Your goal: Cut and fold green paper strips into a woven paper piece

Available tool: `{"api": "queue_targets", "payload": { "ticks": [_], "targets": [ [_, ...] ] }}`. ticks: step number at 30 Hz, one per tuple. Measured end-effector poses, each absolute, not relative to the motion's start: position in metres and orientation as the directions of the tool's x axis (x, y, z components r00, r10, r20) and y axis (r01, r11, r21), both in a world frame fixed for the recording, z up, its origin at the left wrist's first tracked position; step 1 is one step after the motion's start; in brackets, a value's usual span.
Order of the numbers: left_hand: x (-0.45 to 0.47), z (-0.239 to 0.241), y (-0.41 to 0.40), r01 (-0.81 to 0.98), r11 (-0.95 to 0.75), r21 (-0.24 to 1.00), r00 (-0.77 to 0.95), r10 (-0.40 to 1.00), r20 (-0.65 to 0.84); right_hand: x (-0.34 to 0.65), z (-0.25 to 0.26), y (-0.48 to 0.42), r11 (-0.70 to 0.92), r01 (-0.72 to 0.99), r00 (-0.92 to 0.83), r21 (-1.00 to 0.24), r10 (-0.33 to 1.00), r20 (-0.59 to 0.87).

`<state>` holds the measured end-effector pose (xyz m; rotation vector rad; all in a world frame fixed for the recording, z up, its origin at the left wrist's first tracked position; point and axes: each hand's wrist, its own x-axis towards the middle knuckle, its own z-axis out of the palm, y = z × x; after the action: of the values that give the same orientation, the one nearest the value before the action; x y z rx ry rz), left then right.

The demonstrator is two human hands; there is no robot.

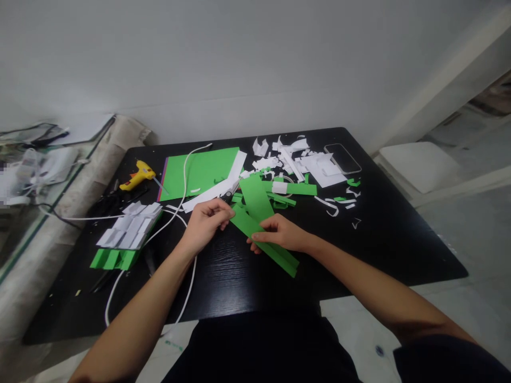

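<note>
A long green paper strip [275, 250], creased lengthwise, slants across the front of the black table between my hands. My left hand [209, 219] pinches its upper left end. Around its middle, my right hand [277, 234] is closed, thumb on top and fingers beneath. Behind it lies a second wide green strip [255, 197], partly covered by the first. Scissors [227, 196] rest just beyond my left fingertips, mostly hidden by paper. Another green strip with a white patch [301, 189] lies farther back, beside a roll of tape [284, 181].
Green sheets [199, 170], a yellow glue gun [138, 175] and a folded white-and-green paper piece [130, 229] lie on the left. A white cable [194, 282] loops across the table [383, 244]. White scraps [291, 154] and a phone [342, 158] are at the back right.
</note>
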<state>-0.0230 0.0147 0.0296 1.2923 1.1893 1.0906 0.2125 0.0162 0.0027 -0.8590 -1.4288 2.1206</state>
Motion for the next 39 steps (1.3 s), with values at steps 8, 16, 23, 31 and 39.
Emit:
{"api": "queue_targets", "payload": {
  "ticks": [8, 16, 23, 31, 39],
  "targets": [
    [-0.009, 0.023, 0.008, 0.126, 0.044, 0.991, 0.28, 0.957, -0.078, 0.209, -0.005, 0.015, -0.27, -0.002, -0.644, -0.963, 0.737, -0.205],
    [-0.012, 0.024, 0.011, 0.098, 0.037, 0.994, 0.246, 0.967, -0.06, 0.21, 0.002, 0.015, -0.264, 0.007, -0.651, -0.965, 0.731, -0.205],
    [-0.037, 0.038, 0.026, -0.157, -0.004, 0.988, -0.158, 0.987, -0.021, 0.215, 0.006, 0.016, -0.329, 0.01, -0.707, -0.944, 0.665, -0.239],
    [-0.052, 0.05, 0.034, -0.253, -0.15, 0.956, -0.412, 0.91, 0.033, 0.225, 0.01, 0.03, -0.317, 0.004, -0.701, -0.948, 0.676, -0.229],
    [-0.045, 0.039, 0.032, -0.165, -0.151, 0.975, -0.294, 0.951, 0.097, 0.235, 0.003, 0.048, -0.17, -0.196, -0.198, -0.966, 0.972, -0.13]
  ]
}}
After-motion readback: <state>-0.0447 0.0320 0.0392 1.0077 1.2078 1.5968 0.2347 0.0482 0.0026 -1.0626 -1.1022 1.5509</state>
